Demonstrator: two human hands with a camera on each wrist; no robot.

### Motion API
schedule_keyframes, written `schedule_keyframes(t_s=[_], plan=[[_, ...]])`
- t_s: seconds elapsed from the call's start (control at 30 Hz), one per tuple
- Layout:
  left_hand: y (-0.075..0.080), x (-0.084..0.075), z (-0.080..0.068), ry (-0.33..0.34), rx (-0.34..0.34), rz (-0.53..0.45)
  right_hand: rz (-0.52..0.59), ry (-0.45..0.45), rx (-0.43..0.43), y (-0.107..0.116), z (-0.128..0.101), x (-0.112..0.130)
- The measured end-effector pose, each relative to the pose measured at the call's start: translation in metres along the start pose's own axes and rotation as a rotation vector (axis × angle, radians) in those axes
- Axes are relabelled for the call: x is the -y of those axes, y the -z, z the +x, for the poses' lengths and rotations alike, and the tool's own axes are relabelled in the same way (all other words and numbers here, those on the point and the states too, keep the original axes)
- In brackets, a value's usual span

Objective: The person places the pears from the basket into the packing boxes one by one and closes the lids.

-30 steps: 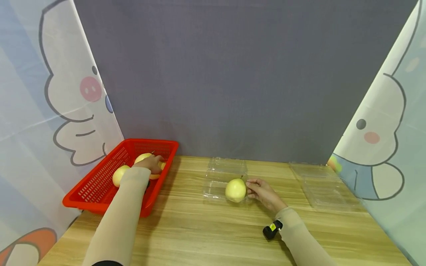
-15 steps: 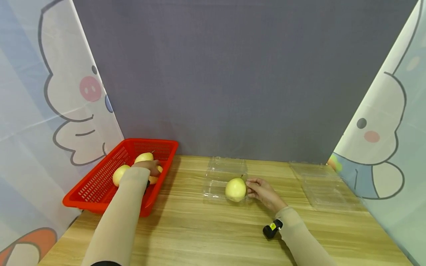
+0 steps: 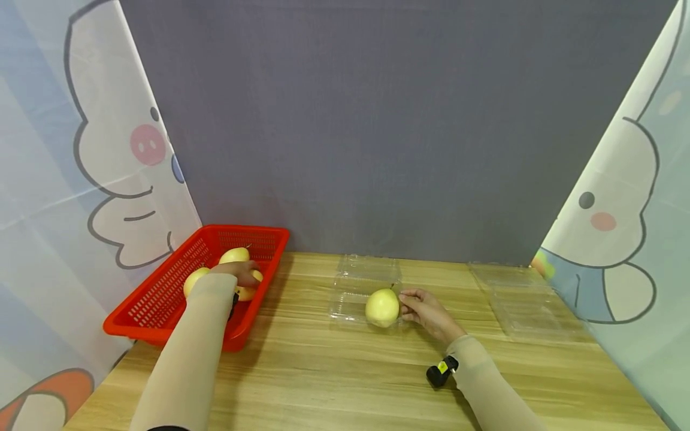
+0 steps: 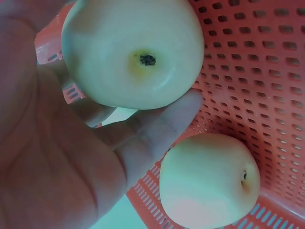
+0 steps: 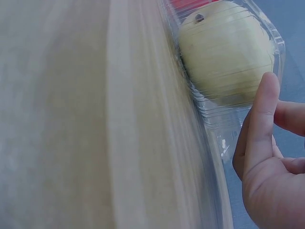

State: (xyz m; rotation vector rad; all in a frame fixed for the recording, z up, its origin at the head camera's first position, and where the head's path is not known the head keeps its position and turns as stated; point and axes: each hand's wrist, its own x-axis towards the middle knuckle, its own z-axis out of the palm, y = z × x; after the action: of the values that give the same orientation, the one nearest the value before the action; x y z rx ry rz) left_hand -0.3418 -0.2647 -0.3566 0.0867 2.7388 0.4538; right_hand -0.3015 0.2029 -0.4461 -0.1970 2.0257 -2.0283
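Note:
My left hand (image 3: pixel 234 272) reaches into the red plastic basket (image 3: pixel 145 338), fingers curled round a pale yellow pear (image 4: pixel 138 52). In the left wrist view, the pear's dark blossom end shows and the fingers lie under it. Another pear (image 4: pixel 207 181) lies below them against the basket wall. At the middle of the table stands an open clear plastic fruit box (image 3: pixel 345 305) with one pear (image 3: pixel 381 307) in its right side. My right hand (image 3: pixel 428 314) holds that box's right edge between thumb and fingers, close beside the pear; part of the contact is hidden.
More pears (image 3: pixel 234 255) lie in the basket around my left hand. Another clear plastic box (image 3: pixel 539 311) lies open at the table's right. A grey cloth screen (image 3: pixel 377 131) stands behind the table (image 3: pixel 323 377), and printed curtains (image 3: pixel 620 239) hang at both sides.
My left hand has shifted slightly left and down inside the basket, round the pear there. The right hand, the box and its pear have stayed in place.

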Motion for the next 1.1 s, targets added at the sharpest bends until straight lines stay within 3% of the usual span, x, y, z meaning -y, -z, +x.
schedule_keyframes(t_s=[0.3,0.43,0.73,1.0,1.1], plan=[[-0.001,0.012,0.012,-0.023,0.041,0.013,0.002,0.008,0.007,0.001,0.001,-0.001],[0.000,0.013,0.011,-0.024,0.067,0.007,-0.002,0.008,0.008,0.001,0.002,-0.002],[0.006,0.009,0.008,-0.146,0.000,-0.018,-0.001,0.019,0.012,0.001,0.000,-0.001],[0.011,0.013,0.007,-0.137,-0.014,-0.169,-0.003,0.016,0.011,0.001,0.000,-0.002],[0.014,0.013,0.002,-0.148,-0.039,-0.154,-0.003,0.015,0.013,0.001,0.000,-0.002]])
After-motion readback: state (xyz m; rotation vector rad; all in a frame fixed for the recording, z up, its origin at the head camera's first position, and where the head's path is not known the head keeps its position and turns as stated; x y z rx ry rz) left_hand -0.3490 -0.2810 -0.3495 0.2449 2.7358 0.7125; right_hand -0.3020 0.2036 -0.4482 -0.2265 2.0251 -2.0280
